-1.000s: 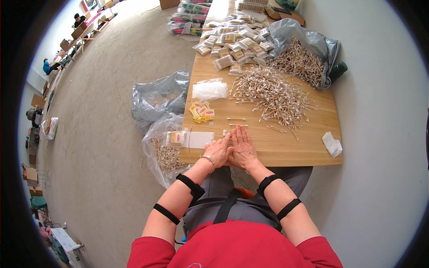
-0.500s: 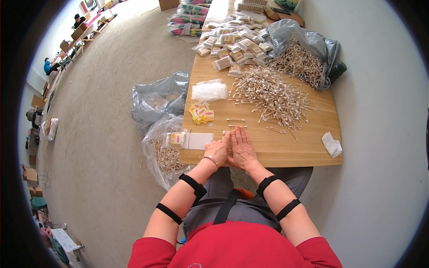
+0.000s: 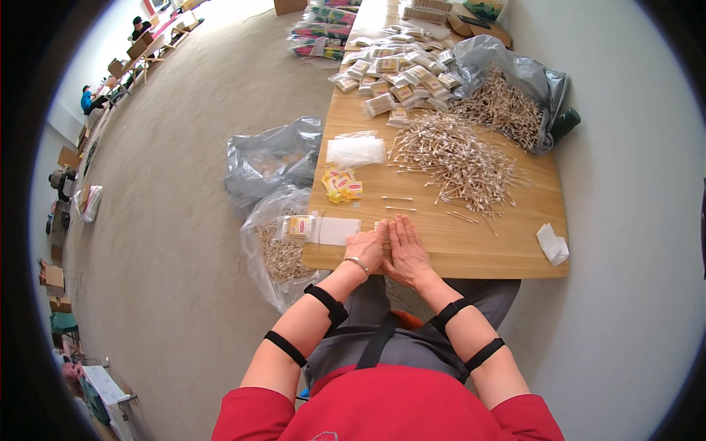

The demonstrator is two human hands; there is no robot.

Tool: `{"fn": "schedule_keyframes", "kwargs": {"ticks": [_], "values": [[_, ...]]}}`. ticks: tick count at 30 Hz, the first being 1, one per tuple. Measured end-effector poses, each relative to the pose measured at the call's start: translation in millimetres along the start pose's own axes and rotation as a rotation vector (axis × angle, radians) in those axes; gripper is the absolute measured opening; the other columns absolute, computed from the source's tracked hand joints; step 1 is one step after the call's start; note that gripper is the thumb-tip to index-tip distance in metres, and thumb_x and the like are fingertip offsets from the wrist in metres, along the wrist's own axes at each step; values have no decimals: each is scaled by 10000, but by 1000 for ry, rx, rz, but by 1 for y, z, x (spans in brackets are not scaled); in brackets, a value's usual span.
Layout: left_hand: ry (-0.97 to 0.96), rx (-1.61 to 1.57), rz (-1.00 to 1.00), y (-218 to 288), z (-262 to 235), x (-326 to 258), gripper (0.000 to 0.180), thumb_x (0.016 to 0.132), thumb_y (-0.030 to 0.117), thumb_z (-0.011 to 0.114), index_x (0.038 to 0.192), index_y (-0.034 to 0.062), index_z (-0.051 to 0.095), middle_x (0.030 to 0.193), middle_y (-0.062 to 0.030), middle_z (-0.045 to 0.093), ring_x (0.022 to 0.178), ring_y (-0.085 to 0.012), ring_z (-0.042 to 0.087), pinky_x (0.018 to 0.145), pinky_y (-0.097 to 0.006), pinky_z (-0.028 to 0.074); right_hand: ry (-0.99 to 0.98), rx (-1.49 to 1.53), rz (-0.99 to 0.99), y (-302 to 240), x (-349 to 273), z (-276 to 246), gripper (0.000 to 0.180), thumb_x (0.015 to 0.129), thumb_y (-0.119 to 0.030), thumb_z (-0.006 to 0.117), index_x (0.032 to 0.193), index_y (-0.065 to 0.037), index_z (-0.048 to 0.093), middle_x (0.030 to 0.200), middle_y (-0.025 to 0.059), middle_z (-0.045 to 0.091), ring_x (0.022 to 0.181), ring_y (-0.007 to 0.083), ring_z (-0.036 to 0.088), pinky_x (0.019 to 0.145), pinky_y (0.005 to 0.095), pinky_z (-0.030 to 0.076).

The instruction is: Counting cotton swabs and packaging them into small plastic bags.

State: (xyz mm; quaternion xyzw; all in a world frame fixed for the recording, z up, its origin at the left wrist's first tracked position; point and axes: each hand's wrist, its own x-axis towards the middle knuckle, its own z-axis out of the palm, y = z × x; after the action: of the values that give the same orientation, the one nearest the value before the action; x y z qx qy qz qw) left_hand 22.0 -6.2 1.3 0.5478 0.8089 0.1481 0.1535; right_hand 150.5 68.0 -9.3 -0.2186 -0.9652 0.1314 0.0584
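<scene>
My left hand (image 3: 365, 248) is at the table's near edge, its fingers curled against a row of cotton swabs (image 3: 383, 231). Beside it, my right hand (image 3: 409, 254) lies with fingers stretched out and its inner edge along the same row. The hands cover much of the row, so its size is hidden. Just past the fingertips, loose swabs (image 3: 400, 209) lie crosswise on the wood. Left of my left hand is a white card or sheet (image 3: 338, 231), with a filled clear pack of swabs (image 3: 297, 227) at its left end.
A large heap of loose swabs (image 3: 456, 158) spreads ahead, near a grey bag of swabs (image 3: 504, 110). Finished-looking packs (image 3: 404, 73) pile up farther off. Clear sleeves (image 3: 356, 150) and yellow labels (image 3: 342, 185) lie left. Open bags (image 3: 273, 158) stand beside the table; a wall (image 3: 625, 220) borders the right.
The whole view has shifted slightly, so everything appears a little farther right. Both hands stay at the row of swabs, with the right hand's fingers slightly more spread.
</scene>
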Motion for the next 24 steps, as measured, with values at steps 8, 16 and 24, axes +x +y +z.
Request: {"fn": "schedule_keyframes", "kwargs": {"ticks": [8, 16, 24], "values": [[227, -247, -10, -8, 4, 4, 392, 867, 160, 512, 1242, 54, 474, 1143, -210, 560, 1086, -333, 526, 894, -426, 403, 4, -62, 53, -7, 0, -1, 903, 797, -470, 558, 1407, 79, 181, 1486, 242, 140, 1406, 347, 82, 1149, 431, 65], [486, -1129, -48, -20, 28, 18, 442, 975, 228, 392, 1336, -27, 400, 1359, -172, 427, 1295, -261, 364, 1083, -333, 253, 16, -84, 87, -27, 12, 12, 869, 831, -467, 512, 1395, 101, 175, 1480, 266, 128, 1405, 364, 67, 1144, 453, 50], [456, -1375, -73, -54, 11, 6, 480, 1009, 284, 335, 1349, -54, 375, 1384, -150, 416, 1311, -208, 348, 1087, -305, 246, -8, 106, 114, -64, 39, 26, 834, 862, -445, 454, 1399, 110, 138, 1485, 274, 84, 1404, 383, 31, 1141, 466, 32]]}}
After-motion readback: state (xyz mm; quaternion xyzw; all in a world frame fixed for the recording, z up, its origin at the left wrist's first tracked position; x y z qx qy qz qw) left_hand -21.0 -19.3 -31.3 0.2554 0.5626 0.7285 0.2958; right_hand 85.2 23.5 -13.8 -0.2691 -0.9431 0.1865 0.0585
